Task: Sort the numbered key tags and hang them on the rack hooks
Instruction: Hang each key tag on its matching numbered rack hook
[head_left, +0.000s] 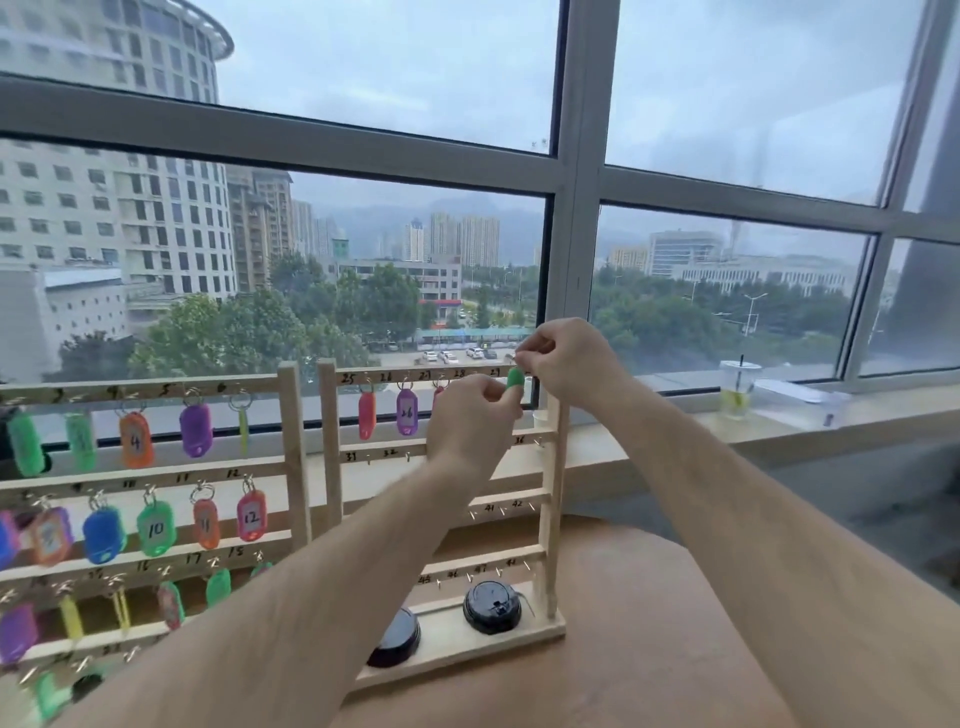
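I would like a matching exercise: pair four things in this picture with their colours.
Things:
1. tag numbered 26
2. tag numbered 4
3. tag numbered 10
4. lid on the rack base

Colours:
A. orange
B. black
C. purple
D. green

Pairs: 1-C, 2-A, 3-D, 4-B

Pale matt wood rack (551, 499); glossy plastic tags (407, 412); shiny metal rings (240, 401); black plastic lids (491, 606).

green tag (515, 378) (black lids (491, 606))
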